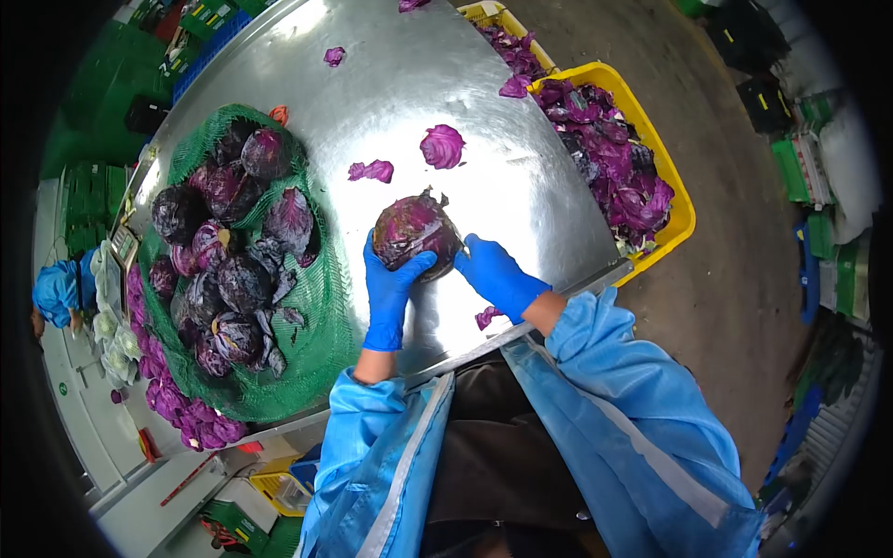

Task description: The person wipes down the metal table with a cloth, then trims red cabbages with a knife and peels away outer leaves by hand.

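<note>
A red cabbage (pixel 409 232) with dark, ragged outer leaves is in front of me, over the metal table. My left hand (pixel 391 284), in a blue glove, grips it from the left and below, thumb across its near face. At the cabbage's right side is my right hand (pixel 498 274), also gloved, its fingers closed. Something small and thin shows at those fingertips, too small to name. Loose purple leaves (pixel 442 147) lie beyond the cabbage, and a leaf scrap (pixel 487 318) is near my right wrist.
On the left, a green mesh bag (pixel 321 344) holds several red cabbages (pixel 244 284). Yellow crates (pixel 686 209) full of purple leaves stand past the metal table's (pixel 512 121) right edge. Trimmed purple cabbages (pixel 172 400) line the far left, where another person's blue sleeve (pixel 58 288) shows.
</note>
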Action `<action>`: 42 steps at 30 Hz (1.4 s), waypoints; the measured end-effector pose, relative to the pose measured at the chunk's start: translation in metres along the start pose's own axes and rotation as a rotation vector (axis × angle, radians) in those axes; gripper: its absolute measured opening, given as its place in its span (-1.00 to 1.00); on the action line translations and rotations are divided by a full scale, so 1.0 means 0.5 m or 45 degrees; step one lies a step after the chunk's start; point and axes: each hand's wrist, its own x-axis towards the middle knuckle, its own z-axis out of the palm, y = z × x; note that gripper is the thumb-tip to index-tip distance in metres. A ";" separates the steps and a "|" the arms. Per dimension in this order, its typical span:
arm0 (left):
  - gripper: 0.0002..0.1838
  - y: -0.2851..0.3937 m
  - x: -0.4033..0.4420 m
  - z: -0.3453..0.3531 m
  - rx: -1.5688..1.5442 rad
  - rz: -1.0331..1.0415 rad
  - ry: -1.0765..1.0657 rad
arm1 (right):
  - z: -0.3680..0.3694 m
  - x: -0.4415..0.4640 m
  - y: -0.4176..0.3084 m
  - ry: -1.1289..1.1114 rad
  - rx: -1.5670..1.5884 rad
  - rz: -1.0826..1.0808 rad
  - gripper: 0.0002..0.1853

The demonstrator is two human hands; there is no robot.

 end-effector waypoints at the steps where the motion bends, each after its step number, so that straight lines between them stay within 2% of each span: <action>1: -0.03 0.003 -0.002 0.005 -0.003 -0.010 0.028 | 0.001 -0.002 0.001 0.016 -0.034 -0.002 -0.64; 4: 0.01 0.010 -0.014 0.011 0.049 -0.034 0.100 | -0.001 0.005 0.014 0.033 -0.038 -0.134 -0.66; 7: 0.17 -0.005 -0.028 0.039 0.146 0.072 0.169 | -0.061 -0.003 -0.005 -0.307 0.289 0.285 -0.73; 10: 0.22 -0.013 -0.028 0.043 0.031 0.063 0.201 | -0.070 -0.003 -0.024 -0.327 0.270 0.394 -0.74; 12: 0.20 -0.009 -0.021 0.030 0.178 0.040 0.156 | -0.036 0.008 -0.003 -0.317 0.297 0.401 -0.71; 14: 0.17 0.008 -0.006 0.021 0.116 -0.052 0.113 | 0.060 0.048 0.082 -0.077 0.170 0.127 -0.70; 15: 0.09 0.005 0.001 0.016 0.086 -0.044 0.136 | 0.096 0.060 0.083 0.123 -0.099 0.039 -0.65; 16: -0.04 0.011 0.007 0.003 -0.080 -0.088 0.071 | 0.082 0.055 0.044 0.021 -0.105 0.192 -0.62; 19: -0.22 0.017 0.004 -0.015 -0.208 -0.125 0.024 | 0.074 0.049 0.033 0.053 -0.179 0.158 -0.56; 21: -0.20 0.008 -0.007 -0.020 -0.234 -0.058 0.002 | 0.051 0.032 0.019 -0.027 -0.026 0.029 -0.40; 22: -0.18 0.009 -0.016 -0.013 -0.240 -0.016 0.001 | 0.049 0.024 0.025 -0.013 -0.024 0.032 -0.40; 23: -0.18 0.009 -0.022 -0.008 -0.241 -0.013 -0.012 | 0.048 0.016 0.033 -0.035 0.294 0.069 -0.34; 24: -0.10 0.011 -0.025 -0.002 -0.304 -0.008 -0.102 | 0.046 0.008 0.041 -0.056 0.612 0.102 -0.26; 25: -0.01 0.012 -0.028 0.005 -0.369 -0.008 -0.196 | 0.045 -0.006 0.052 -0.038 0.614 0.107 -0.26; 26: -0.01 0.014 -0.034 0.019 -0.376 -0.010 -0.211 | 0.042 -0.024 0.066 0.154 0.632 -0.029 -0.24; 27: 0.07 0.017 -0.043 0.037 -0.463 -0.049 -0.195 | 0.036 -0.039 0.078 0.342 0.642 -0.169 -0.21; 28: 0.16 0.017 -0.052 0.052 -0.547 -0.089 -0.179 | 0.007 -0.062 0.058 0.383 0.539 -0.026 -0.21; 29: 0.24 0.009 -0.061 0.064 -0.555 -0.194 -0.129 | -0.003 -0.080 0.049 0.496 0.507 -0.018 -0.22; 30: 0.22 -0.008 -0.075 0.086 -0.406 -0.145 -0.059 | -0.007 -0.092 0.048 0.609 0.475 -0.007 -0.23; 32: 0.22 0.018 -0.102 0.155 -0.367 -0.156 -0.042 | 0.013 -0.091 0.087 0.736 0.364 -0.008 -0.23; 33: 0.16 0.044 -0.099 0.194 -0.408 -0.290 0.050 | 0.019 -0.091 0.096 0.794 0.310 -0.017 -0.23; 34: 0.01 0.037 -0.084 0.214 -0.454 -0.269 0.064 | 0.024 -0.091 0.104 0.853 0.254 -0.023 -0.23; 36: -0.13 0.003 -0.057 0.238 -0.536 -0.181 0.165 | 0.030 -0.090 0.114 0.991 0.090 -0.161 -0.26; 37: -0.26 0.002 -0.059 0.247 -0.455 -0.100 0.190 | 0.031 -0.087 0.119 1.090 0.002 -0.244 -0.30; 38: -0.26 -0.014 -0.051 0.242 -0.449 -0.106 0.188 | 0.025 -0.088 0.128 1.089 0.006 -0.236 -0.30; 40: -0.43 -0.041 -0.026 0.215 -0.415 -0.086 0.265 | -0.009 -0.105 0.129 0.538 0.503 0.017 -0.49; 41: -0.59 -0.040 -0.022 0.205 -0.553 -0.164 0.292 | -0.041 -0.120 0.116 0.298 0.730 0.144 -0.66; 42: -0.60 -0.022 -0.020 0.198 -0.568 -0.205 0.259 | -0.047 -0.113 0.122 0.298 0.733 0.143 -0.66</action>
